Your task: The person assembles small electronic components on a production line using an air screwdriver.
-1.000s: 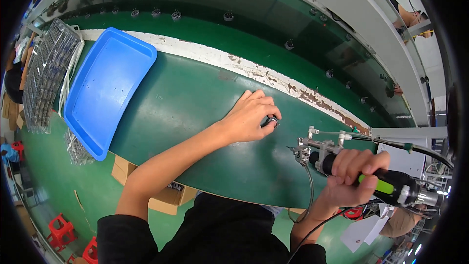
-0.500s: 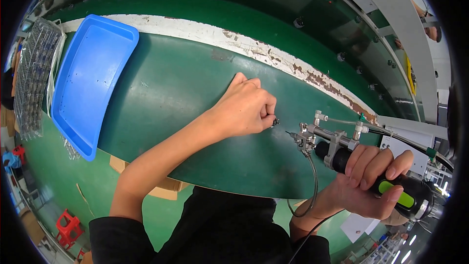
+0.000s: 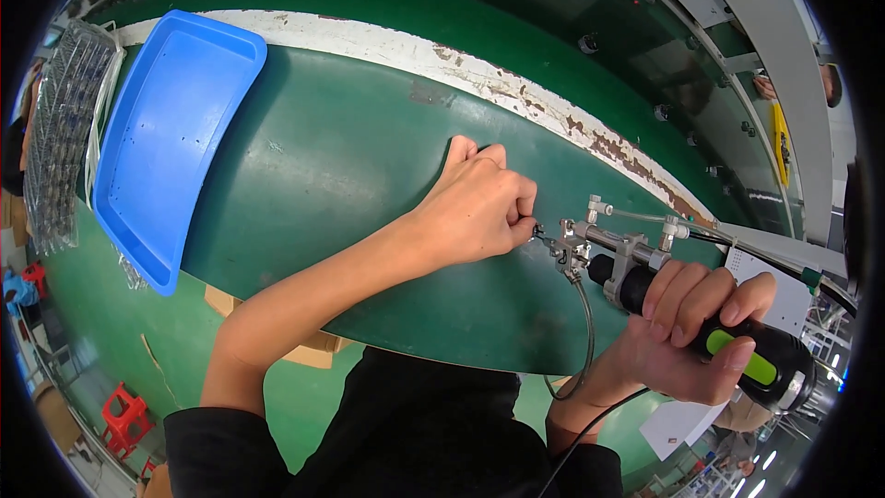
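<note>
My left hand (image 3: 484,207) is closed over the middle of the green worktable (image 3: 304,166), pinching a small dark metal part (image 3: 538,232) whose end shows past my fingertips. My right hand (image 3: 687,327) wraps round a black handheld dispensing gun (image 3: 788,371) with a green strip along its grip. Clamped to its front is a metal valve (image 3: 572,244) with hoses and a thin needle pointing left. The needle tip is at or very near the small part; I cannot tell whether they touch. My fingers hide most of that part.
A blue tray (image 3: 171,138) lies at the left, beside stacked clear plastic trays (image 3: 69,129). A worn white strip (image 3: 415,51) runs along the far side of the table. Air hoses (image 3: 728,244) trail right from the valve. A red stool (image 3: 126,420) stands on the floor.
The needle of the dispensing gun has come left, closing the gap to the small part. My left hand has shifted slightly right, still pinching the part.
</note>
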Action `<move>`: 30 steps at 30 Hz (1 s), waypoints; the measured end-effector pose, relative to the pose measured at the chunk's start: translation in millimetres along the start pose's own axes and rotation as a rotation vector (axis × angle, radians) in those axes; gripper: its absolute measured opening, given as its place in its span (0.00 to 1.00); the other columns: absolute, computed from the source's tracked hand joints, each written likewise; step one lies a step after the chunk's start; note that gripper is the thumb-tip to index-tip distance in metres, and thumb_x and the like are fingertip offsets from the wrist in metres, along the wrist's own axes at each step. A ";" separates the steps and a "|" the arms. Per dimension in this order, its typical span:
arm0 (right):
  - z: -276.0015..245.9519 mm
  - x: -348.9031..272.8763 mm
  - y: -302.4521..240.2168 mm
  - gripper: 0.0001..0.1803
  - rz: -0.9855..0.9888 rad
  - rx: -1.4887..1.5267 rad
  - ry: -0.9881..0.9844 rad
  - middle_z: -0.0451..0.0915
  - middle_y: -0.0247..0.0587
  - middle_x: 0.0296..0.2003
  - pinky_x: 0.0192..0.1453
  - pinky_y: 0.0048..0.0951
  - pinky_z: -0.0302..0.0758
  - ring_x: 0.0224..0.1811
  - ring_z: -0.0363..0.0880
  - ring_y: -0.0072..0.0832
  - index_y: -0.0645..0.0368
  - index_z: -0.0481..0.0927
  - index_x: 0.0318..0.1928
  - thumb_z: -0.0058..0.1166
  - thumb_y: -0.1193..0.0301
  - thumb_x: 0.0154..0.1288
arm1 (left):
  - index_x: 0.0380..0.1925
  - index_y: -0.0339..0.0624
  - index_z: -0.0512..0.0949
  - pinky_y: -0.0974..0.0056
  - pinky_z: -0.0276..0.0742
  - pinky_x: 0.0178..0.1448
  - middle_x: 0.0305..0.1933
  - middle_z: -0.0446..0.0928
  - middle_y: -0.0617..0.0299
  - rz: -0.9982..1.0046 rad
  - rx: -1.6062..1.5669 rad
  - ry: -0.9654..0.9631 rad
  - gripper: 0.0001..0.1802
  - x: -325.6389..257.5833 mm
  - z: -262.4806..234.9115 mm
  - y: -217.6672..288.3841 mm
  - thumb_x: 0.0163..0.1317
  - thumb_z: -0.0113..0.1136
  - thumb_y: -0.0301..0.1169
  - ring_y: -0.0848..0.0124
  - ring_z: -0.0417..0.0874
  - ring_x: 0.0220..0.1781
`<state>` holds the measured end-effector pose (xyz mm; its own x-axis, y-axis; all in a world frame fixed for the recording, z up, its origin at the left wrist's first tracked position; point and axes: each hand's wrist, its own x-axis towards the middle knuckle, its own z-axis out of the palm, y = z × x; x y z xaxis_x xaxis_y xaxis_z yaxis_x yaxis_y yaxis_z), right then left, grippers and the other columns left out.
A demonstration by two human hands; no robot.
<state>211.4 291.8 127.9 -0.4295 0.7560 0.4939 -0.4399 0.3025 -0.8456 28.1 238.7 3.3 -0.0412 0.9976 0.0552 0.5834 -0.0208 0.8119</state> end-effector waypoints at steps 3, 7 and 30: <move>1.0 0.6 1.3 0.23 0.003 -0.017 -0.003 0.66 0.34 0.20 0.25 0.31 0.68 0.17 0.64 0.25 0.55 0.61 0.42 0.60 0.55 0.72 | 0.22 0.49 0.83 0.58 0.58 0.59 0.20 0.81 0.74 -0.004 -0.004 -0.001 0.07 0.6 1.2 -0.7 0.54 0.73 0.33 0.71 0.72 0.43; 0.7 0.8 1.0 0.23 0.008 -0.046 0.002 0.66 0.34 0.19 0.25 0.31 0.67 0.17 0.64 0.24 0.55 0.60 0.42 0.60 0.55 0.73 | 0.22 0.49 0.83 0.58 0.58 0.59 0.20 0.81 0.74 0.003 -0.008 0.008 0.07 0.2 1.7 -1.9 0.54 0.73 0.33 0.71 0.72 0.43; 12.3 5.3 7.6 0.22 0.026 -0.140 0.053 0.64 0.34 0.17 0.22 0.28 0.63 0.15 0.59 0.22 0.55 0.59 0.41 0.56 0.55 0.73 | 0.26 0.49 0.85 0.57 0.57 0.58 0.20 0.80 0.73 0.012 0.008 0.008 0.02 -1.7 4.0 0.5 0.55 0.70 0.30 0.69 0.71 0.43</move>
<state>196.1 291.0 126.7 -0.3958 0.7928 0.4635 -0.3138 0.3576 -0.8796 31.7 237.3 1.3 -0.0410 0.9967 0.0694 0.5905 -0.0318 0.8064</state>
